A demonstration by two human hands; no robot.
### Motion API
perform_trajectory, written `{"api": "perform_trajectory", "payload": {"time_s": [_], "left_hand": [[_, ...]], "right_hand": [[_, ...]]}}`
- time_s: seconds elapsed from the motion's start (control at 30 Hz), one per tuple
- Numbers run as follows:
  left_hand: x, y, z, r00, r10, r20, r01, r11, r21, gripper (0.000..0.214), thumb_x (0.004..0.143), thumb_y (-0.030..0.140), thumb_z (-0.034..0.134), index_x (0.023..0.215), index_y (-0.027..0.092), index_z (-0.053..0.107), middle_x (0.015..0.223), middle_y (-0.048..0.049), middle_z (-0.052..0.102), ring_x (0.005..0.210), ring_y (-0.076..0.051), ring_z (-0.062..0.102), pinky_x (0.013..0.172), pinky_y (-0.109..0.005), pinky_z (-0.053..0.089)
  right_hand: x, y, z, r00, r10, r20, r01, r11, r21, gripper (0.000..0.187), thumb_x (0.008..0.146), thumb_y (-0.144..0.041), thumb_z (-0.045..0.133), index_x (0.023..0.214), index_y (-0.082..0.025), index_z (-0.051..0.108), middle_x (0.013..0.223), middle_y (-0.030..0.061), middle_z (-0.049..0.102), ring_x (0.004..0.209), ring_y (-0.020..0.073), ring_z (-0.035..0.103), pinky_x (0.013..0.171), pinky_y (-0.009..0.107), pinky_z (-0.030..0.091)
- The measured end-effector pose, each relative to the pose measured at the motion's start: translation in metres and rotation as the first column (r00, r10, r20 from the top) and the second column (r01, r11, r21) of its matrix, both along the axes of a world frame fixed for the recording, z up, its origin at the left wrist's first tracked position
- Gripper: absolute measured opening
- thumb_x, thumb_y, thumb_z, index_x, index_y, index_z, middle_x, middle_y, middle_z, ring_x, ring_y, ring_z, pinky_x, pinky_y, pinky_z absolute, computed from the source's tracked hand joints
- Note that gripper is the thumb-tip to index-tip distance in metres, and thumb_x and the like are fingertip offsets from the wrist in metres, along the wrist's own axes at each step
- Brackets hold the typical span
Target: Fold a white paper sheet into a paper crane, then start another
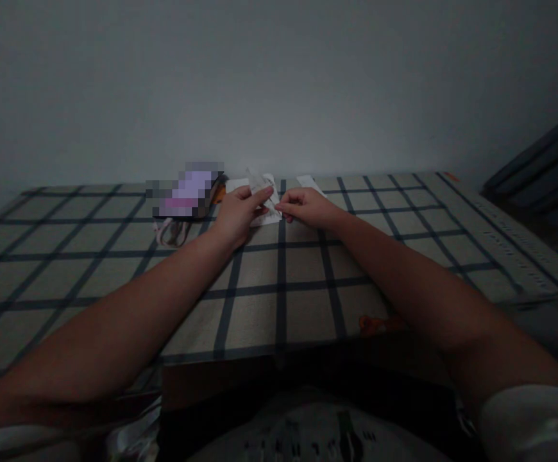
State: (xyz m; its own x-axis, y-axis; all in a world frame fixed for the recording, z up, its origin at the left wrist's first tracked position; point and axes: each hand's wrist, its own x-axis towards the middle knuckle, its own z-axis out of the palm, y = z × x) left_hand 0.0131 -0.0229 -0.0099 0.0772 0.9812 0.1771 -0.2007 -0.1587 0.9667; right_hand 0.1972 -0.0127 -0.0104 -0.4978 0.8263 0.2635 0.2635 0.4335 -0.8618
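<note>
Both my arms reach across a table with a checked cloth toward the far wall. My left hand has its fingers pinched on a small white packet lying near the table's far edge. My right hand is closed and pinches the same packet from the right side. The two hands almost touch over it. What the packet contains is too dark and small to make out.
A blurred purple object lies left of my hands, with a pale cord or strap in front of it. A second white paper lies at the far edge. A plain wall rises behind. Dark furniture stands at the right.
</note>
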Motion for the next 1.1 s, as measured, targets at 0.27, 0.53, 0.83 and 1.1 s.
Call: {"api": "perform_trajectory", "payload": {"time_s": [0.27, 0.53, 0.83, 1.1], "left_hand": [[0.0002, -0.0005, 0.0014, 1.0, 0.009, 0.026, -0.008, 1.0, -0.021, 0.039, 0.061, 0.045, 0.09, 0.083, 0.018, 0.072, 0.088, -0.0037, 0.074, 0.078, -0.014, 0.066, 0.071, -0.024, 0.05], [0.0018, -0.0034, 0.0006, 0.997, -0.077, -0.003, 0.077, 0.997, -0.009, 0.042, 0.061, 0.047, 0.09, 0.089, 0.018, 0.076, 0.095, -0.0062, 0.076, 0.084, -0.016, 0.068, 0.077, -0.026, 0.053], [-0.0014, -0.0003, -0.0011, 0.987, -0.034, -0.159, 0.045, 0.997, 0.067, 0.039, 0.064, 0.051, 0.088, 0.074, 0.016, 0.074, 0.073, -0.0039, 0.071, 0.065, -0.014, 0.062, 0.063, -0.025, 0.05], [-0.0027, 0.0054, -0.0034, 0.997, 0.004, -0.074, -0.001, 0.999, 0.038, 0.04, 0.068, 0.052, 0.084, 0.064, 0.017, 0.066, 0.064, -0.0011, 0.061, 0.06, -0.011, 0.055, 0.063, -0.025, 0.048]], "right_hand": [[0.0004, -0.0042, 0.0023, 0.997, -0.043, -0.067, 0.04, 0.998, -0.048, 0.022, 0.086, -0.029, 0.069, 0.073, -0.017, 0.056, 0.06, -0.003, 0.059, 0.058, 0.0094, 0.055, 0.058, 0.022, 0.042], [-0.0044, -0.0087, 0.0031, 0.999, -0.039, -0.038, 0.037, 0.998, -0.047, 0.029, 0.09, -0.041, 0.065, 0.075, -0.018, 0.054, 0.061, -0.0041, 0.056, 0.058, 0.0098, 0.054, 0.056, 0.023, 0.04], [-0.0007, -0.0063, 0.004, 0.996, -0.063, 0.07, 0.056, 0.994, 0.093, 0.033, 0.092, -0.038, 0.061, 0.07, -0.015, 0.06, 0.061, -0.0017, 0.058, 0.059, 0.0098, 0.051, 0.057, 0.024, 0.036], [-0.003, -0.007, 0.0069, 0.999, -0.04, 0.001, 0.04, 0.999, -0.031, 0.022, 0.091, -0.03, 0.063, 0.075, -0.015, 0.063, 0.061, -0.0016, 0.059, 0.058, 0.0109, 0.055, 0.058, 0.023, 0.041]]}}
